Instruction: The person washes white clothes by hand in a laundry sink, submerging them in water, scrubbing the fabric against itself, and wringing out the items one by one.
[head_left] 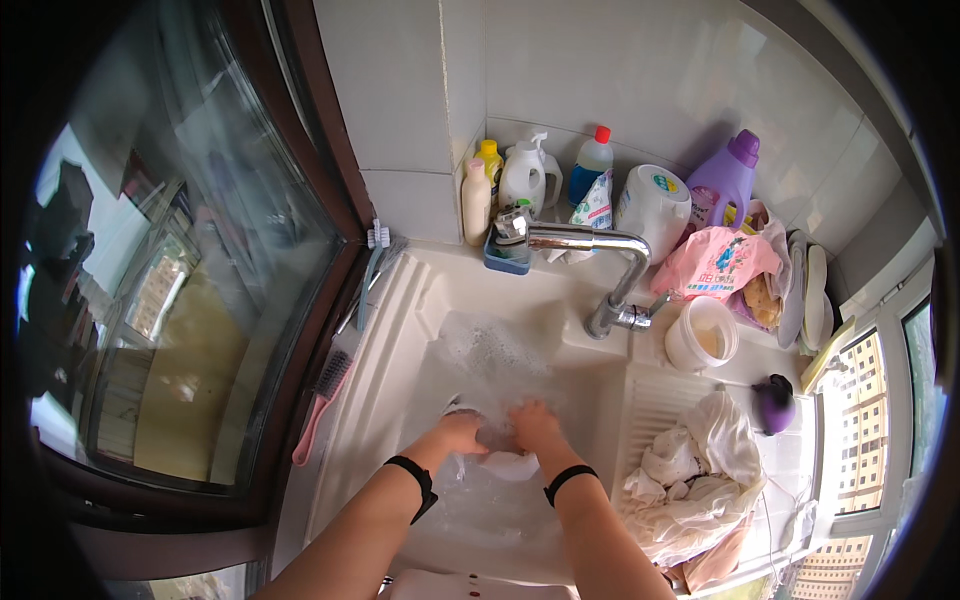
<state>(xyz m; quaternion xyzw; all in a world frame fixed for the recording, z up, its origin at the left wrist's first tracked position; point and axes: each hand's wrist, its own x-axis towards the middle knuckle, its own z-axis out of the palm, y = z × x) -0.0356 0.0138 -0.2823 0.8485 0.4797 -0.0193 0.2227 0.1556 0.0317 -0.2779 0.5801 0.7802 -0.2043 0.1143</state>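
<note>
Your left hand (460, 434) and right hand (536, 426) are at a white item (510, 466) in the pale sink's (352, 410) cloudy water (465, 515), before a grey tiled wall (640, 70) and beside a brown-framed window (235, 330), though I cannot tell how closed or full either grip is.

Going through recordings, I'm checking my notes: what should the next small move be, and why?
Probably rub the pale item gently: the left hand and right hand are both at it in the sink, with suds just beyond. Its exact shape is unclear.
</note>
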